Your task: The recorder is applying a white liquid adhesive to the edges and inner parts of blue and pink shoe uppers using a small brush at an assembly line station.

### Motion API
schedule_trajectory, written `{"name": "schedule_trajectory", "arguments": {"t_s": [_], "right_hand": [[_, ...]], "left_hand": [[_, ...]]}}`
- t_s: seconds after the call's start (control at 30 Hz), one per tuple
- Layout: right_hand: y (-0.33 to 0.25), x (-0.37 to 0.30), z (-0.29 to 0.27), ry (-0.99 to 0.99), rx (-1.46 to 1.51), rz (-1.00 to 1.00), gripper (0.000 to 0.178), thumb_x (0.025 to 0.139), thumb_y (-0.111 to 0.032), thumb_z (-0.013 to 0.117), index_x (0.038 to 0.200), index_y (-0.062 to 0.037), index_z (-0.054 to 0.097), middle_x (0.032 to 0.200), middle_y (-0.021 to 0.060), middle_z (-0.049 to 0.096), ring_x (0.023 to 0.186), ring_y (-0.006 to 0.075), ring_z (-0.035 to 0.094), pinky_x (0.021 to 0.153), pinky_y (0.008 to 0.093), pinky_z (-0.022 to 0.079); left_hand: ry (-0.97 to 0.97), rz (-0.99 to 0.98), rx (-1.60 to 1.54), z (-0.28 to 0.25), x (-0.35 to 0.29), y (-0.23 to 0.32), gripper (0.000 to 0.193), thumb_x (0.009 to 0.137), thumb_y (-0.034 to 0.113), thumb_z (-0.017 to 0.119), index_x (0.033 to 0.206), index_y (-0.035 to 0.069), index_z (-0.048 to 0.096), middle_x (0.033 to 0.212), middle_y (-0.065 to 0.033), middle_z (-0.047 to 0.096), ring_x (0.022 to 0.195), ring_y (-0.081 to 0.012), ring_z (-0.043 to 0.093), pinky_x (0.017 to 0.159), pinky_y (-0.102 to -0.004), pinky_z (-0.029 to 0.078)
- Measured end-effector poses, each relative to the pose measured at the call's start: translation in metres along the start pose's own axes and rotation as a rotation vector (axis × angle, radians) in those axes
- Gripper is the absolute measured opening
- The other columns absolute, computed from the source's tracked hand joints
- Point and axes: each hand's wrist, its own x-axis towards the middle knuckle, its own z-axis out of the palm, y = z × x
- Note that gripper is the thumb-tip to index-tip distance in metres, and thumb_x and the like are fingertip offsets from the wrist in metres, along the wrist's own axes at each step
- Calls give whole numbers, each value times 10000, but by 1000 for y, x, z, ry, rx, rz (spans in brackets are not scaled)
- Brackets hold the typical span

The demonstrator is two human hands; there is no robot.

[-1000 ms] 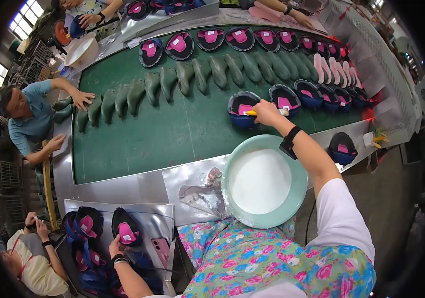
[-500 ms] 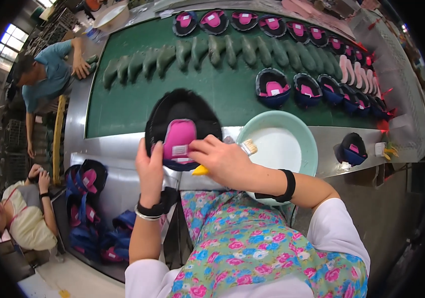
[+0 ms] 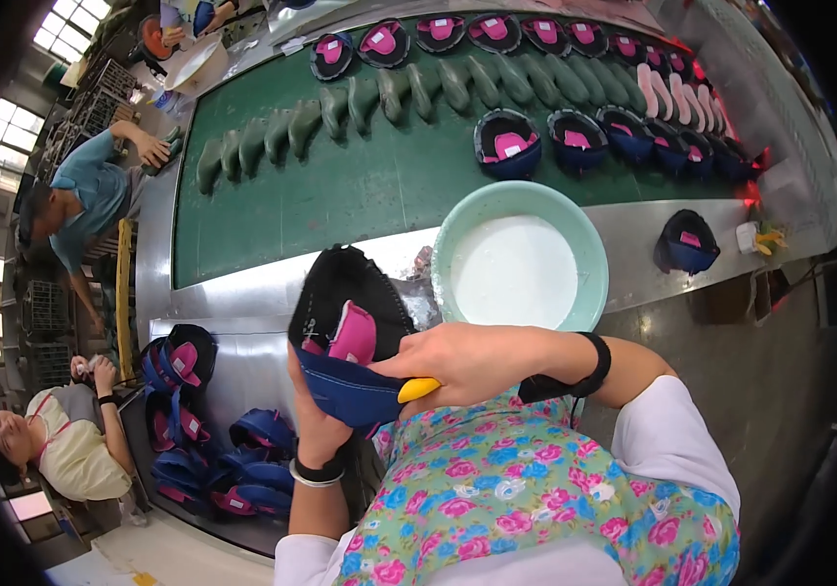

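Blue shoe upper (image 3: pixel 340 376): hanging in the air off the table's near metal edge, its pink-lined opening tilting up, presumably so the inside is visible. Left hand (image 3: pixel 316 415) is cupping its outer side, likely bearing the weight; most fingers are hidden behind. Right hand (image 3: pixel 452 361) is curling round a yellow handle (image 3: pixel 419 390), fingers pressing at the rim; thumb hidden, so cannot tell whether they are pinching it. Basin (image 3: pixel 589 283) of white material is standing at the near edge, seemingly for easy reach. Beyond, green foot forms (image 3: pixel 452 88) are running in a row toward the belt's far right corner.
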Motion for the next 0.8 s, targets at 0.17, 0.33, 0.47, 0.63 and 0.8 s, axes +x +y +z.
{"name": "schedule_trajectory", "arguments": {"t_s": [0.17, 0.33, 0.47, 0.63, 0.8], "right_hand": [[0, -40, -14, 259, 22, 187, 201, 881, -210, 618, 1008, -59, 655, 966, 118, 658, 907, 286, 606, 802, 353, 488], [83, -104, -15, 1099, -339, 513, 289, 883, -318, 613, 877, -43, 700, 819, 155, 655, 762, 248, 626, 655, 375, 460], [118, -127, -2, 1104, -62, 887, 244, 841, -276, 669, 843, -35, 709, 783, 158, 668, 689, 260, 635, 642, 352, 481], [177, -133, 36, 1103, -230, 666, 196, 750, -154, 743, 908, -41, 717, 779, 144, 688, 678, 256, 667, 681, 296, 524], [126, -128, 18, 1207, -91, 584, 188, 749, -104, 744, 914, -19, 713, 844, 123, 704, 731, 204, 675, 696, 284, 522]], "left_hand": [[93, -256, -12, 2, -17, -22, 595, 832, 74, 657, 1355, -18, 391, 1221, -133, 545, 1089, -203, 551, 953, -320, 423], [-401, -344, -231, 20, -37, 9, 450, 789, 46, 675, 1216, -29, 553, 1332, -174, 523, 1096, -186, 572, 937, -301, 433], [-675, -436, -82, 5, -45, 17, 519, 762, 62, 705, 1252, -10, 550, 1200, -110, 607, 1036, -172, 595, 919, -291, 442], [-589, -500, -279, -15, -55, -16, 669, 809, 1, 610, 1409, -18, 315, 1368, -121, 388, 1222, -181, 417, 1024, -309, 343], [-683, -44, 476, -15, -30, -38, 685, 839, -37, 575, 1427, -26, 224, 1331, -94, 426, 1129, -178, 486, 979, -274, 378]]}}
